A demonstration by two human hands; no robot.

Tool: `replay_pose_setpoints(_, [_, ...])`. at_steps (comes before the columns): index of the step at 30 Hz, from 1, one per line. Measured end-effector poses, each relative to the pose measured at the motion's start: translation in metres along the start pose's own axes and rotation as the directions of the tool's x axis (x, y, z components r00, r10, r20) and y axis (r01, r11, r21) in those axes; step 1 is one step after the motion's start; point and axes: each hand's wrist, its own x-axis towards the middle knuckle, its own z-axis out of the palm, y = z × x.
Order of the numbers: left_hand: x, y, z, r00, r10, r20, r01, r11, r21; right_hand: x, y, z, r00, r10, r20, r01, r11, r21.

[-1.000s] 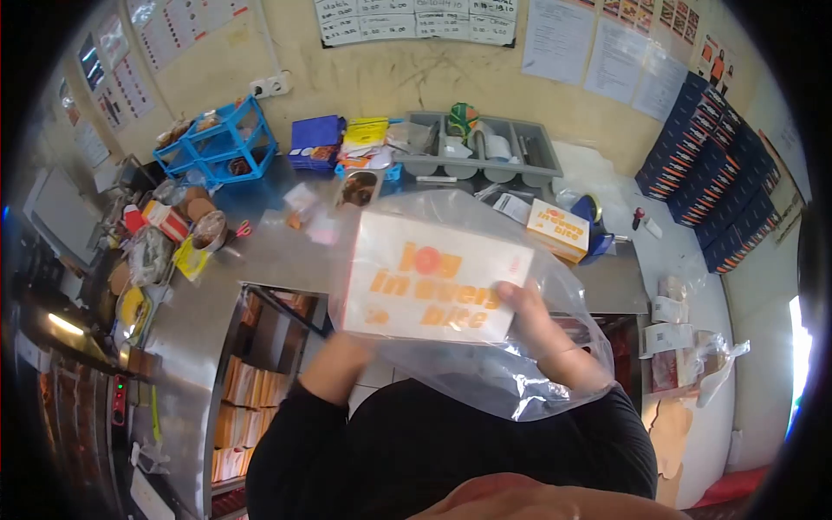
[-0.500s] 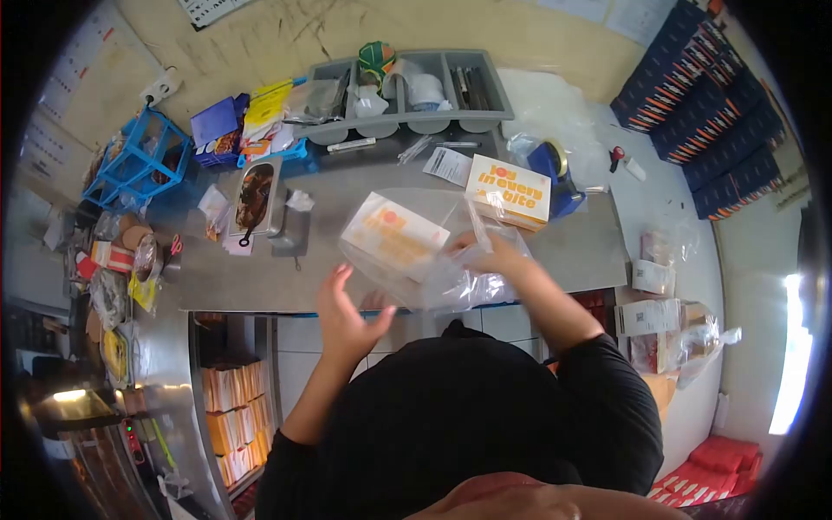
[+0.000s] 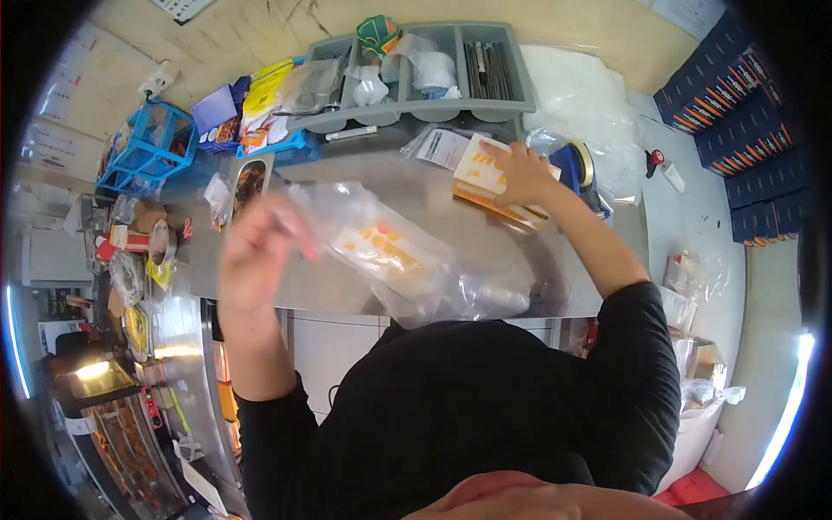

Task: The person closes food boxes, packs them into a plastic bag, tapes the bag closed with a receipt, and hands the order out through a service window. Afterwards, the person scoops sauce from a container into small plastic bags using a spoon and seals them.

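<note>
The right hand [image 3: 524, 178] has just left the clear plastic bag [image 3: 425, 299] and is now on the second carton [image 3: 475, 166], a white-and-orange printed box near the back of the steel counter [image 3: 425, 195]. Its fingers spread over the top of that carton; whether they grip it or only rest there, I cannot tell. The left hand [image 3: 256, 256] is raised at the other side, blurred by motion, its fingers loosely parted with nothing seen in its grasp; it is close to the upper left edge of the bag, and contact is unclear.

The first carton [image 3: 390, 251] shows through the plastic, lying inside the bag on the counter in front of the person. A second ago both hands had it lifted over the counter; now it is set down, tilted slightly across the view, with the plastic bunched and crumpled toward its lower right. So the counter bears the bagged carton, and the right hand's work has shifted to the unbagged one, which sits between a printed slip [image 3: 444, 148] and a tape roll [image 3: 585, 165]
</note>
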Motion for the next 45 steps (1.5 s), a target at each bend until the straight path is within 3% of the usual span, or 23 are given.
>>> replay_pose_setpoints(2, [0.008, 0.014, -0.018, 0.960, 0.069, -0.270, -0.111, 0.983, -0.144, 0.004, -0.003, -0.021, 0.999, 0.052, -0.004, -0.051, 0.998, 0.030])
replay_pose_setpoints(4, [0.012, 0.019, -0.029, 0.976, 0.017, -0.219, -0.042, 0.993, -0.107, 0.003, 0.000, -0.039, 0.995, -0.075, -0.072, 0.085, 0.985, 0.149])
replay_pose_setpoints(6, [0.012, 0.017, -0.037, 0.984, -0.053, -0.169, 0.039, 0.996, -0.084, -0.020, -0.026, -0.076, 0.943, -0.186, -0.276, 0.196, 0.981, 0.010])
replay_pose_setpoints(8, [0.012, 0.014, -0.046, 0.943, -0.331, -0.017, 0.331, 0.944, 0.006, -0.052, -0.072, -0.119, 0.829, -0.371, -0.419, 0.374, 0.924, -0.079])
replay_pose_setpoints(10, [0.009, 0.003, -0.070, 0.967, -0.253, 0.014, 0.253, 0.960, -0.118, -0.073, -0.119, -0.149, 0.642, -0.564, -0.519, 0.677, 0.735, 0.038])
replay_pose_setpoints(13, [0.004, 0.013, -0.062, 0.981, -0.194, -0.029, 0.164, 0.890, -0.425, -0.077, -0.186, -0.155, 0.566, -0.676, -0.472, 0.820, 0.523, 0.235])
replay_pose_setpoints(15, [0.000, 0.038, -0.024, 0.949, -0.278, -0.147, 0.083, 0.671, -0.737, -0.067, -0.220, -0.140, 0.088, -0.772, -0.630, 0.996, 0.090, 0.030])
replay_pose_setpoints(18, [-0.008, 0.033, -0.034, 0.885, -0.416, -0.208, -0.053, 0.355, -0.933, -0.055, -0.222, -0.083, 0.263, -0.832, -0.488, 0.924, 0.072, 0.376])
replay_pose_setpoints(19, [-0.009, -0.002, -0.072, 0.914, -0.291, -0.282, 0.050, 0.771, -0.635, -0.060, -0.211, -0.060, 0.495, -0.806, -0.324, 0.757, 0.216, 0.617])
replay_pose_setpoints(20, [-0.011, -0.023, -0.095, 0.948, -0.144, -0.284, 0.100, 0.982, -0.162, -0.069, -0.195, -0.039, 0.661, -0.744, -0.102, 0.511, 0.347, 0.787])
replay_pose_setpoints(22, [-0.016, -0.035, -0.095, 0.972, -0.213, -0.095, 0.189, 0.959, -0.210, -0.088, -0.168, -0.002, 0.838, -0.526, 0.149, 0.201, 0.550, 0.811])
replay_pose_setpoints(24, [-0.018, -0.032, -0.067, 0.966, -0.252, 0.052, 0.257, 0.960, -0.112, -0.099, -0.145, 0.026, 0.899, -0.400, 0.180, 0.119, 0.618, 0.777])
replay_pose_setpoints(28, [-0.010, -0.034, -0.039, 0.947, -0.183, 0.265, 0.220, 0.969, -0.116, -0.105, -0.189, 0.009, 0.964, -0.181, 0.194, 0.060, 0.862, 0.504])
replay_pose_setpoints(30, [-0.008, -0.030, -0.031, 0.940, -0.133, 0.315, 0.193, 0.966, -0.171, -0.089, -0.239, 0.014, 0.989, 0.078, 0.128, -0.076, 0.997, -0.022])
replay_pose_setpoints(33, [-0.008, -0.026, -0.033, 0.981, -0.101, 0.168, 0.119, 0.988, -0.096, -0.055, -0.251, 0.054, 0.986, 0.053, 0.158, -0.014, 0.970, -0.242])
replay_pose_setpoints(34, [-0.006, -0.023, -0.040, 0.980, -0.096, 0.175, 0.112, 0.990, -0.085, -0.057, -0.241, 0.056, 0.988, 0.052, 0.144, -0.016, 0.971, -0.237])
replay_pose_setpoints(36, [0.003, -0.014, -0.065, 0.984, -0.160, 0.081, 0.179, 0.900, -0.398, -0.078, -0.195, 0.049, 0.936, -0.338, -0.100, 0.320, 0.933, -0.167])
replay_pose_setpoints(37, [0.010, -0.007, -0.078, 0.987, -0.110, -0.118, 0.066, 0.942, -0.329, -0.090, -0.168, 0.033, 0.869, -0.477, -0.135, 0.461, 0.878, -0.131])
replay_pose_setpoints(38, [0.016, 0.000, -0.089, 0.949, -0.043, -0.313, -0.037, 0.969, -0.245, -0.100, -0.169, -0.020, 0.937, -0.267, 0.226, 0.298, 0.948, -0.114])
replay_pose_setpoints(39, [0.019, 0.006, -0.098, 0.949, -0.029, -0.314, -0.052, 0.967, -0.248, -0.116, -0.176, -0.083, 0.830, -0.016, 0.558, 0.126, 0.979, -0.160])
replay_pose_setpoints(40, [0.020, 0.012, -0.105, 0.963, 0.002, -0.268, -0.078, 0.959, -0.273, -0.136, -0.167, -0.111, 0.937, -0.148, 0.317, 0.188, 0.977, -0.098])
replay_pose_setpoints(42, [0.020, 0.027, -0.106, 0.974, 0.034, -0.226, -0.101, 0.952, -0.290, -0.154, -0.166, -0.167, 0.908, -0.407, -0.097, 0.388, 0.906, -0.167])
replay_pose_setpoints(45, [0.011, 0.045, -0.096, 0.949, 0.171, -0.264, -0.222, 0.958, -0.179, -0.162, -0.179, -0.192, 0.853, -0.497, 0.157, 0.516, 0.849, -0.115])
